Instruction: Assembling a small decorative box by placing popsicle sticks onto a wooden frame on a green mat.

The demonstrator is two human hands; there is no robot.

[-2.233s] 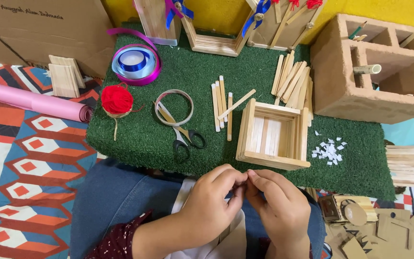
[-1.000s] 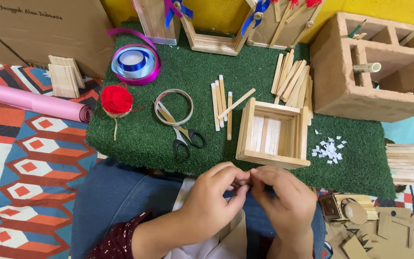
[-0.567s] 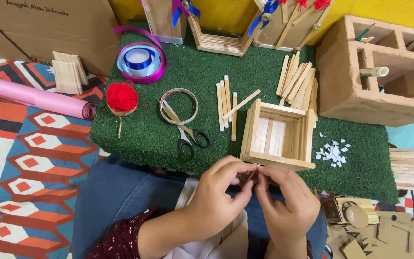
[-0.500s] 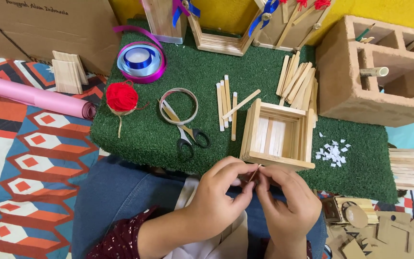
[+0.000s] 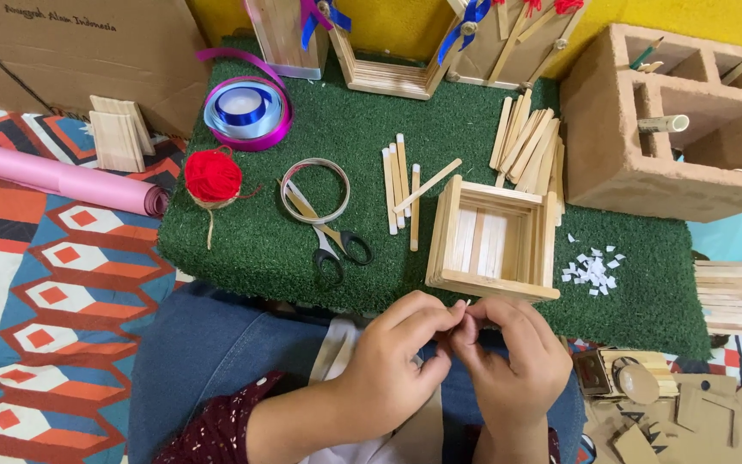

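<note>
My left hand (image 5: 392,365) and my right hand (image 5: 513,361) meet over my lap, fingertips pinched together on a small pale piece (image 5: 465,303) that barely shows between them. Just beyond them, on the green turf mat (image 5: 302,249), stands an open box of craft sticks (image 5: 491,236). Loose craft sticks (image 5: 401,189) lie to its left and a pile of sticks (image 5: 527,146) behind it. Scissors (image 5: 332,241) lie on the mat with a clear tape ring (image 5: 314,191) over the blades.
A red yarn ball (image 5: 213,176), a ribbon spool (image 5: 246,112), white paper bits (image 5: 590,268) and stick frames (image 5: 388,60) sit on the mat. A tan hollow block (image 5: 672,120) stands at right, a pink paper roll (image 5: 53,176) at left, cardboard scraps (image 5: 680,412) at lower right.
My hands have stayed together over my lap, fingers working slightly on the small piece. The view has shifted a little, nothing on the mat moved.
</note>
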